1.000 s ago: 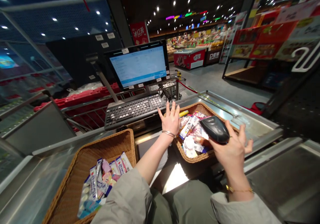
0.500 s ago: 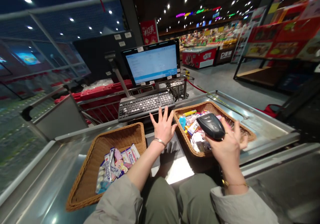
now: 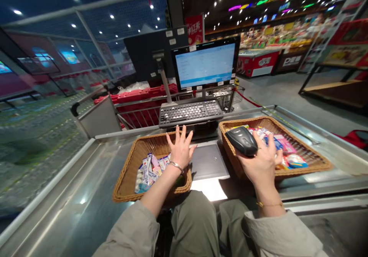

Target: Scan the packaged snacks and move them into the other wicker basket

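My right hand (image 3: 261,157) is wrapped round a black handheld barcode scanner (image 3: 242,140), its head pointing left. It hovers over the right wicker basket (image 3: 319,163), which holds mixed wrapped snacks (image 3: 287,144) and partly hides behind the hand. With fingers spread and nothing in it, my left hand (image 3: 181,149) hangs above the right side of the left wicker basket (image 3: 122,184). Small candy packs (image 3: 149,171) in white, blue and pink lie in that basket, some covered by my forearm. Between the baskets is a flat grey panel (image 3: 211,159) with a brightly lit strip in front.
Behind the baskets stand a black keyboard (image 3: 191,112) and a lit monitor (image 3: 205,65). The metal counter (image 3: 94,203) runs to both sides. A shopping cart with red contents (image 3: 138,100) is beyond it. My knees (image 3: 195,222) are under the near edge.
The view has turned left, so the background shifts right. My left hand has moved from in front of the keyboard to over the left basket. The scanner stays in my right hand.
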Motion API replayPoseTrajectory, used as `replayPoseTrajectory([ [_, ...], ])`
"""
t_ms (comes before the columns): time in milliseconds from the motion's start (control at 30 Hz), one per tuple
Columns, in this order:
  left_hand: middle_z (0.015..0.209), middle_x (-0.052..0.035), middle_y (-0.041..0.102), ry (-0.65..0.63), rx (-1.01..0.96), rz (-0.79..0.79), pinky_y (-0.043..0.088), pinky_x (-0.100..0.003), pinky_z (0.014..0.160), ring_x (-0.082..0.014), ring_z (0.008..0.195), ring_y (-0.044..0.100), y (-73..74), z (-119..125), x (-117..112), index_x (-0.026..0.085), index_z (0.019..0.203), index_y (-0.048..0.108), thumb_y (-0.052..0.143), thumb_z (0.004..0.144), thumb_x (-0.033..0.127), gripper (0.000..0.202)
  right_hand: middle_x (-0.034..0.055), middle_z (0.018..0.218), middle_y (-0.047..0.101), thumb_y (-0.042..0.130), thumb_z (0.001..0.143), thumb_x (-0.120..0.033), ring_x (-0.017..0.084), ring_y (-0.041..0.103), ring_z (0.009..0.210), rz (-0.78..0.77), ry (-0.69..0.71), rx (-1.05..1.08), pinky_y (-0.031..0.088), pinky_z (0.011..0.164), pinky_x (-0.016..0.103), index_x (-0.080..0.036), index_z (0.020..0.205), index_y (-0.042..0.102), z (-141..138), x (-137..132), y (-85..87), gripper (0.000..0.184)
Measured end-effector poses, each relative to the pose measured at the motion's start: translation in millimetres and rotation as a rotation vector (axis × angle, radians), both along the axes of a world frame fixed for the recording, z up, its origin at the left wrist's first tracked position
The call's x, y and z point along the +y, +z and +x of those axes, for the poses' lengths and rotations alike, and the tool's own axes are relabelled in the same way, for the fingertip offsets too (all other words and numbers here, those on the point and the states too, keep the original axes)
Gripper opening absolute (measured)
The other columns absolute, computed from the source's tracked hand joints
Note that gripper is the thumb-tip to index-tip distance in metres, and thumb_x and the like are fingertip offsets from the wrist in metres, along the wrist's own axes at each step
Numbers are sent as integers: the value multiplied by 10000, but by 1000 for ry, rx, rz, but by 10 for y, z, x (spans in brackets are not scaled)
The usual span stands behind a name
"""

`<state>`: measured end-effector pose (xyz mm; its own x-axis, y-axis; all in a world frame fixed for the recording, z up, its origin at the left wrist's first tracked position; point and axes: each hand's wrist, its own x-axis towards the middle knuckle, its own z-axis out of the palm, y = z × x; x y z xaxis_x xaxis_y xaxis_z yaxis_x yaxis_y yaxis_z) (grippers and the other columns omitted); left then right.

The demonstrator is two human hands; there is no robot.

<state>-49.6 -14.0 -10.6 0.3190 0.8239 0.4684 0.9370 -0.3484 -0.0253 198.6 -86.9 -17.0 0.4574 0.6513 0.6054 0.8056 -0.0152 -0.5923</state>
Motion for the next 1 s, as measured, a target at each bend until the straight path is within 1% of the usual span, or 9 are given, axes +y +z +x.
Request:
replayPoseTrajectory([
  [100, 1688, -98, 230, 44, 10, -21, -1, -764, 1202, -373, 1585, 109, -40, -233, -37, 269, 1523, 490, 569, 982, 445, 575, 203, 1429, 600, 620, 798, -602, 393, 312, 1510, 4, 40, -2, 134, 1184, 704, -157, 1399, 579, -122, 39, -21, 749],
  [167, 1685, -101, 244, 71, 8, -40, 14, -768, 1202, -374, 1584, 120, -61, -378, -61, 269, 1518, 495, 589, 972, 434, 578, 196, 1431, 600, 621, 796, -603, 396, 312, 1508, 6, 70, -3, 116, 1188, 708, -155, 1396, 582, -195, 73, -37, 749],
  [333, 1684, -108, 259, 115, 12, -73, 30, -771, 1200, -372, 1582, 145, -128, -676, -105, 270, 1504, 509, 601, 967, 419, 565, 177, 1401, 627, 619, 791, -564, 406, 315, 1498, 1, 130, -45, 109, 1188, 702, -179, 1257, 669, -359, 161, -36, 606],
  [433, 1684, -110, 268, 105, 33, -97, 21, -763, 1204, -364, 1582, 156, -202, -818, -121, 279, 1501, 511, 590, 971, 421, 554, 176, 1393, 634, 624, 783, -540, 409, 317, 1498, -6, 152, -61, 127, 1187, 701, -181, 1233, 677, -450, 195, -26, 578],
  [600, 1682, -123, 276, 48, 102, -160, 6, -751, 1209, -352, 1583, 163, -330, -1023, -126, 251, 1488, 524, 584, 975, 425, 546, 154, 1416, 619, 635, 778, -487, 410, 304, 1504, -51, 198, -75, 103, 1192, 719, -210, 1135, 707, -564, 241, -78, 459],
  [700, 1677, -125, 294, 2, 162, -221, 14, -751, 1208, -355, 1581, 173, -364, -1107, -102, 255, 1453, 562, 606, 962, 407, 516, 154, 1433, 601, 639, 771, -476, 413, 301, 1502, -68, 213, -68, 108, 1180, 741, -211, 1129, 705, -607, 268, -135, 450],
  [867, 1660, -138, 340, -93, 264, -340, 36, -762, 1198, -359, 1574, 199, -419, -1173, -39, 267, 1397, 611, 630, 948, 383, 464, 125, 1433, 613, 609, 787, -479, 398, 282, 1518, -89, 239, -75, 125, 1171, 745, -224, 1119, 695, -640, 294, -226, 427],
  [1000, 1638, -137, 389, -200, 313, -451, 53, -761, 1193, -360, 1566, 227, -574, -1194, -4, 290, 1335, 659, 679, 916, 348, 423, 136, 1411, 627, 612, 781, -466, 399, 294, 1511, -109, 238, -94, 153, 1164, 739, -220, 1084, 698, -629, 311, -297, 400],
])
